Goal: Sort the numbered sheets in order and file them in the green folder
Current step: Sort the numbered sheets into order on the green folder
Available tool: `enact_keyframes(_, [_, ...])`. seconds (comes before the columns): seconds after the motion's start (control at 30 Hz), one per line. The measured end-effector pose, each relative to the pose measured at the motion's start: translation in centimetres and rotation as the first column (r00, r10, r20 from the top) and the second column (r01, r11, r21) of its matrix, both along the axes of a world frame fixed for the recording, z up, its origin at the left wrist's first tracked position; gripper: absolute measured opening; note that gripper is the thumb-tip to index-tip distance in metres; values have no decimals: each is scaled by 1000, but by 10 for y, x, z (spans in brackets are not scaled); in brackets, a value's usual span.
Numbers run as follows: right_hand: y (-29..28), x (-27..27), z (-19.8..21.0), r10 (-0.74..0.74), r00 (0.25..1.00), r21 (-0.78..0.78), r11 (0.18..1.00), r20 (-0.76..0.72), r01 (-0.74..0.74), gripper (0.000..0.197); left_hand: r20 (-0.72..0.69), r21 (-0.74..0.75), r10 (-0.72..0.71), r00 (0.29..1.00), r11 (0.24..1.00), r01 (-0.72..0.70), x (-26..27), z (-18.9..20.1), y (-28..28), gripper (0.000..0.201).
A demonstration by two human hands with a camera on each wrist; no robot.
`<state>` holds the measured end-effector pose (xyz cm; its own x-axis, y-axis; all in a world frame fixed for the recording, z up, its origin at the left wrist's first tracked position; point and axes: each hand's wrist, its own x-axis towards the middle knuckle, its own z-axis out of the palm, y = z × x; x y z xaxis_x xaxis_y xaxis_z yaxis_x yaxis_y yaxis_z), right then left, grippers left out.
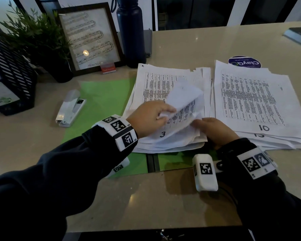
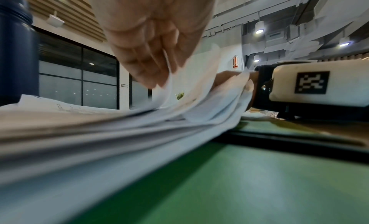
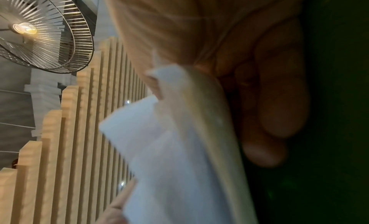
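Head view | left hand point(image 1: 149, 117) pinches curled sheet point(image 1: 184, 96) | right hand point(image 1: 215, 131) grips stack corner point(image 1: 198, 136)

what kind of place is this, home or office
Probably an office or shared workspace. A stapler and a black mesh file holder sit on the counter, and the left wrist view shows glass partition walls and bare ceiling ducts.

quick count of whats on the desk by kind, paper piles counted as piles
paper piles: 2, the pile showing 3 and the pile showing 10
green folder: 1
stapler: 1
bottle: 1
picture frame: 1
plant: 1
round sticker: 1
total: 8
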<state>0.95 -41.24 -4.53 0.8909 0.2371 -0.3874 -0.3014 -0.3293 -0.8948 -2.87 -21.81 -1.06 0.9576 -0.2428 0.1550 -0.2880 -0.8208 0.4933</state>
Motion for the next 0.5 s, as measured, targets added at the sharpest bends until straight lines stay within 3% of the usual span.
enact_keyframes(0.13, [-1, 0, -3, 54, 998, 0, 999, 22, -54, 11, 216, -238, 242, 946, 953, -189, 1, 4, 4, 32])
enact_keyframes(0.27, [-1, 0, -4, 50, 998, 25, 998, 24, -51, 15, 250, -245, 228, 941, 955, -167, 0, 6, 4, 36])
enact_keyframes(0.37, [-1, 0, -3, 39, 998, 15, 999, 42, -40, 15, 42, -52, 31, 999, 998, -29, -1, 2, 2, 52])
enact_keyframes(0.43, [1, 0, -2, 24, 999, 14, 1000, 23, -24, 27, -137, 135, -86, 987, 985, 105, -1, 0, -1, 69])
enact_keyframes(0.5, [3, 1, -2, 19, 1000, -8, 1000, 17, -19, 42, -191, 231, -98, 977, 963, 141, 0, 0, -3, 67])
